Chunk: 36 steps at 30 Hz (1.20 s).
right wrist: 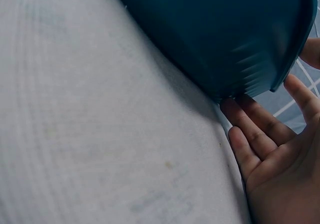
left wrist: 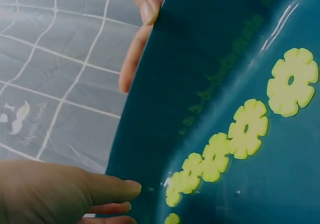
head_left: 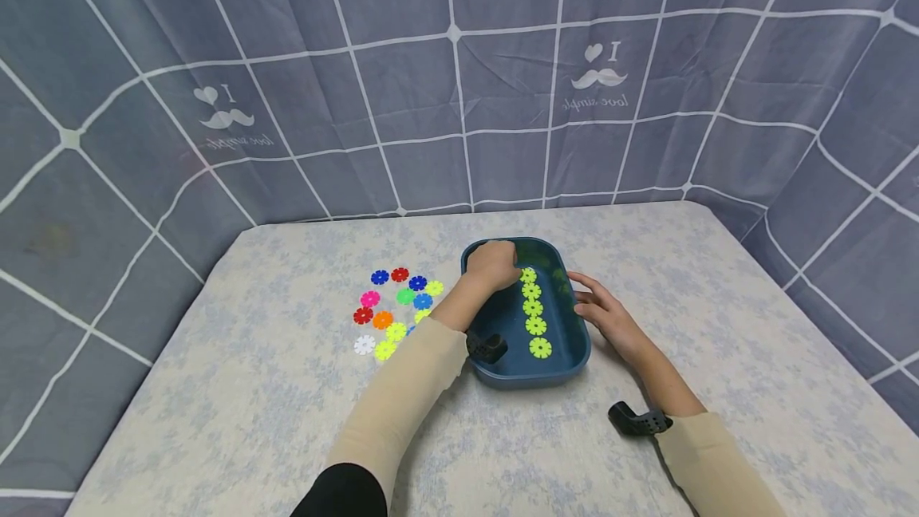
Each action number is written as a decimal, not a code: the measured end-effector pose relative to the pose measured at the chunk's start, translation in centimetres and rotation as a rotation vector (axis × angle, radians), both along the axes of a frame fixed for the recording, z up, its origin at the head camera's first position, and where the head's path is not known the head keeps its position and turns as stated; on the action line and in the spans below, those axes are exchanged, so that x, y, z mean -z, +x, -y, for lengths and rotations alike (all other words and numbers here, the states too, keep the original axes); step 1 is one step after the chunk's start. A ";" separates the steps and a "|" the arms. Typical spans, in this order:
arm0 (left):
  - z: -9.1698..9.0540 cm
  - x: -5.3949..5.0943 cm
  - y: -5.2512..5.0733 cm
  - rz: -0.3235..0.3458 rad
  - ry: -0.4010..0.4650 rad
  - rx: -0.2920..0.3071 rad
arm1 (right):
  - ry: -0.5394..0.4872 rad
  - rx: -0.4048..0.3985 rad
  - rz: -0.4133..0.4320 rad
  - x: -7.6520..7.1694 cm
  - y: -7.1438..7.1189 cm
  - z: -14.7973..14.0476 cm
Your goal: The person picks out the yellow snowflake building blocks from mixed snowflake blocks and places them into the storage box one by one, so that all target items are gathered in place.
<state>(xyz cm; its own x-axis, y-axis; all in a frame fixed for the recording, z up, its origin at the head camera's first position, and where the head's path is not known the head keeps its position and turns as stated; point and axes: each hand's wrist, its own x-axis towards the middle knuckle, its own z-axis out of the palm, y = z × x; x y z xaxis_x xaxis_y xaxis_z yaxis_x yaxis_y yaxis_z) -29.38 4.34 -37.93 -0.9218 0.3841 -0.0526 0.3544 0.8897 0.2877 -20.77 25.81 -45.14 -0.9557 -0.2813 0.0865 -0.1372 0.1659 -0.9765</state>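
A dark teal tray point(head_left: 502, 373) rests on the table with a row of yellow notched discs point(head_left: 533, 307) along its inside. My left hand point(head_left: 493, 263) reaches over the far left part of the tray. The left wrist view shows its fingers point(left wrist: 115, 188) extended, apart from a yellow disc point(left wrist: 172, 218) near them; that disc is hidden in the head view. My right hand point(head_left: 606, 316) rests against the tray's right side. In the right wrist view, its fingertips point(right wrist: 231, 106) touch the outer wall near the base, and another finger reaches the rim.
Left of the tray lie several loose notched discs, among them an orange disc point(head_left: 384, 320), a white disc point(head_left: 364, 344) and a pink disc point(head_left: 370, 299). My left forearm partly covers this group. A grey-blue curtain point(head_left: 402, 94) with white lines hangs behind the pale mottled table point(head_left: 251, 389).
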 end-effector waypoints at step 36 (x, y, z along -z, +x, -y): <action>6.1 -1.5 3.6 0.039 0.329 -0.043 | 0.012 0.015 0.011 -0.3 0.1 0.1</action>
<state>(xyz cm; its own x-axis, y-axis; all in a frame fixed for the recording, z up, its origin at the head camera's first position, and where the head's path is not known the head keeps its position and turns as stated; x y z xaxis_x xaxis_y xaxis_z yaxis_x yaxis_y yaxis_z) -25.80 -1.76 -36.42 -0.9371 0.3475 0.0318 0.3016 0.7607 0.5747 -20.65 25.68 -44.87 -0.9607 -0.2679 0.0727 -0.1238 0.1793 -0.9760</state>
